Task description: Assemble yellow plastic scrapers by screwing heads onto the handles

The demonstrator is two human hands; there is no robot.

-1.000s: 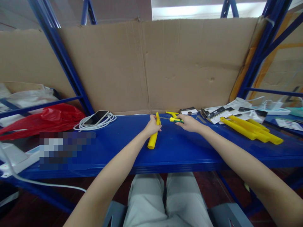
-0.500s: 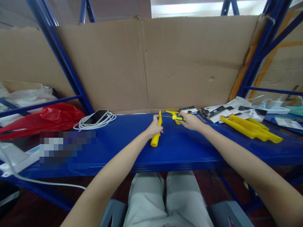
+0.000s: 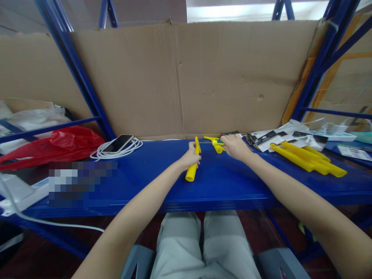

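Left hand (image 3: 191, 157): grips the yellow tool (image 3: 191, 173) above the tabletop (image 3: 145, 186), near its middle
Right hand (image 3: 235, 146): grips the screwdriver (image 3: 218, 143), shaft pointing at the yellow tool
Yellow handles (image 3: 308, 157): lie toward the right edge

One screwdriver (image 3: 218, 143) (plus one phone (image 3: 117, 143))

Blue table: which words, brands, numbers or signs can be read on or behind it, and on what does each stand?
No text is readable.
Black-and-white packets: print too small and blurred.
Printed card, far right: too small to read.
Cardboard, far right: a dark mark, too unclear to name.
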